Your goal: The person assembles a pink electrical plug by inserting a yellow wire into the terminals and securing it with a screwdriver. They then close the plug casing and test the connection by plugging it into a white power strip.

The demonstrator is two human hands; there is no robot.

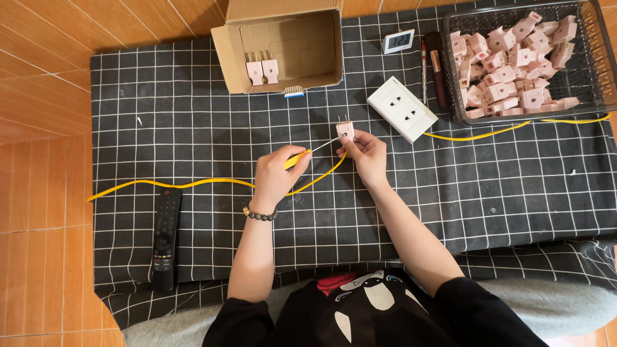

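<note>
Here, a small pink plug (345,130) is being held just above the middle of the black checked cloth (193,115), its two metal prongs pointing away from the person; the right hand (366,153) is pinching it, fingers closed on its sides. The left hand (275,177) is gripping a yellow-handled screwdriver (302,157), fingers wrapped tight around the handle, and the thin metal shaft is reaching up to the plug; a dark bead bracelet (259,215) is sitting on that wrist. A yellow cable (193,184) is running across the cloth beneath both hands. Just beyond the plug, a white socket block (402,108) is lying at an angle, near a small white clock (398,41) and two pens (432,67). To the right of those, a dark wire basket (594,61) is holding a heap of pink plugs (508,64); to the left, an open cardboard box (283,45) is lying on its side with two more pink plugs (262,69) inside. A black remote control (166,238) is resting at the cloth's left edge, well apart from the hands.
</note>
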